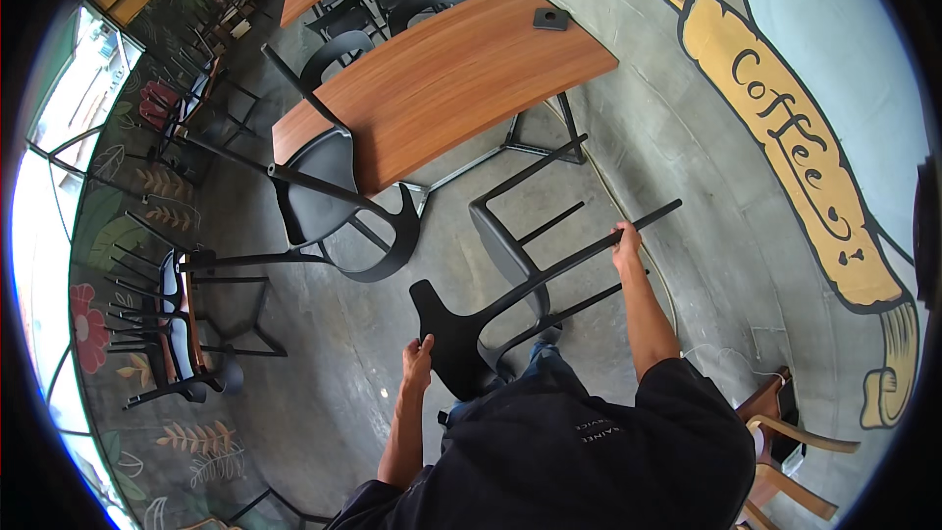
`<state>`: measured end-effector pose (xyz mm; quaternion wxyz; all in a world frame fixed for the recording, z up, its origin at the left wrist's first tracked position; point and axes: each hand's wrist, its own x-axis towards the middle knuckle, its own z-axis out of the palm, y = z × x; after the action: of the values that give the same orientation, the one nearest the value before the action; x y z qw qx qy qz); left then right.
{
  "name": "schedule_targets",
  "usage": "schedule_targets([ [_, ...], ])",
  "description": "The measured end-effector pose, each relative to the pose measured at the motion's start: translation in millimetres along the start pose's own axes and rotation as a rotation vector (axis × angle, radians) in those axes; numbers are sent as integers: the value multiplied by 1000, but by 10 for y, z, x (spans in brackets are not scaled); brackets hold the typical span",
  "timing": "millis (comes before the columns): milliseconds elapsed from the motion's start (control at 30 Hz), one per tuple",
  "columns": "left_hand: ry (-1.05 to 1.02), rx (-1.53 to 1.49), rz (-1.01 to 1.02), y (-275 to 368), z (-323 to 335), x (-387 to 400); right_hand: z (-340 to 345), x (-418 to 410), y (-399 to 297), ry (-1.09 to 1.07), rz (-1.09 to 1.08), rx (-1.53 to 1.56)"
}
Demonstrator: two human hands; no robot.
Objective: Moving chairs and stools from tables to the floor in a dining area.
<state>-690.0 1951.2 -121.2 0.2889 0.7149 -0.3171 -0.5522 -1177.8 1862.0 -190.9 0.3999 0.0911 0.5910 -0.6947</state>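
Both my hands hold a black armchair (452, 342) tipped over on its side above the concrete floor, its legs pointing toward the wall. My left hand (417, 366) grips the edge of its curved backrest, thumb on the near face. Around one of the legs, my right hand (627, 241) is closed. Just ahead stands a wooden-topped table (441, 88) on a metal frame. A second black chair (316, 173) lies upturned at the table's left end, its legs in the air and its backrest hanging past the edge.
A small black object (550, 19) rests on the table's far right corner. The painted block wall (699, 235) runs along my right, with a cable (611, 195) at its foot. Upturned chairs (173, 316) sit on a table to the left. Wooden chair arms (802, 434) show at lower right.
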Motion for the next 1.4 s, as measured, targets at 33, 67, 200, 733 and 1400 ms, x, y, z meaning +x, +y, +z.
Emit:
schedule_targets([
  [33,9,38,31,33,53,-23,-89,26,71,36,104,-71],
  [67,8,40,31,87,131,-20,-187,40,143,73,206,-140],
  [200,72,211,173,334,604,87,-401,-557,709,-458,423,-572],
  [733,-381,309,225,1129,2615,329,-283,-1868,951,-650,55,-1018],
  [1400,-433,-334,-182,1087,1933,1603,245,-116,-388,-340,326,-365],
])
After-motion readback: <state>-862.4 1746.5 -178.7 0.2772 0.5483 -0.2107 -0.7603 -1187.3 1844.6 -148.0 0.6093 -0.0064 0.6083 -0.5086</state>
